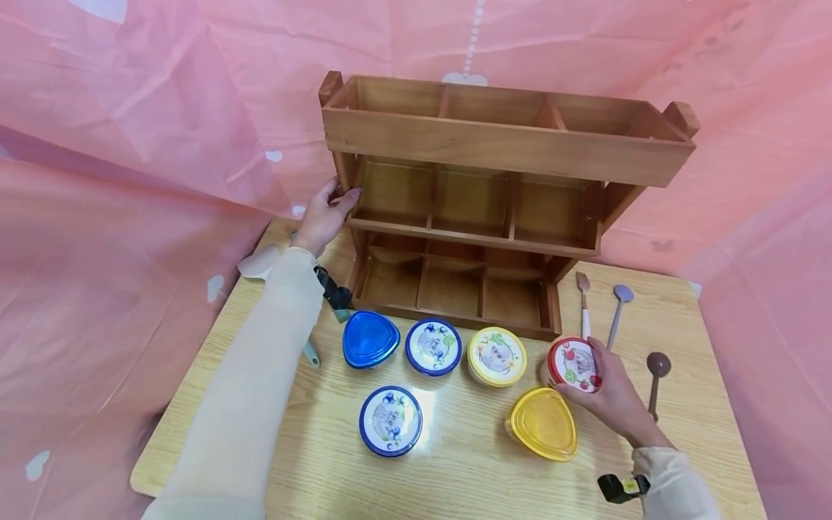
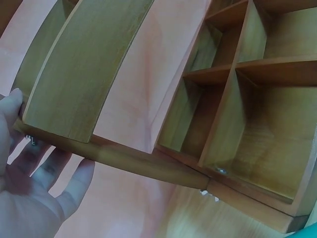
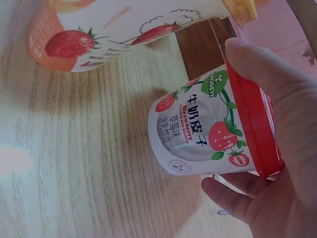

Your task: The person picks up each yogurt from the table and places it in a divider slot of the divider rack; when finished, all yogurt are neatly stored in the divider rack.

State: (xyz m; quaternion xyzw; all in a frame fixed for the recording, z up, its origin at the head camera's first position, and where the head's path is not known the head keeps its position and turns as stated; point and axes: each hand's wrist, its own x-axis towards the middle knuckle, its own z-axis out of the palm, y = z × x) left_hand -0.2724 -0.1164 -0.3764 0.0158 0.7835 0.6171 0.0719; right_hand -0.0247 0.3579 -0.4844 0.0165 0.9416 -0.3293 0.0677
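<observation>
**Right hand (image 1: 611, 393) clamped on the strawberry cup (image 3: 200, 129)!**

What a bright little number: white body, red lid, strawberries and green leaves curling round the label. It's on the right side of the pale table (image 1: 455, 480), just beyond the yellow-lidded tub (image 1: 546, 426). Thumb one side of the lid, fingers the other; whether the base touches wood, I can't tell.

Now the lettering: "Strawberry Flavored Milk Beverage", 牛奶皮子 in big characters, 草莓味 and 含乳饮品 smaller; the green badge's letters won't quite resolve. The tub shows strawberries too, its small print unclear.

Leftward: a yellow-rimmed cup (image 1: 497, 357), a blueberry cup (image 1: 433, 347), a blue-lidded tub (image 1: 370, 339). And at the wooden rack (image 1: 507, 144), the left hand (image 1: 323, 218) grips the side, thumb in front, fingers behind!
</observation>
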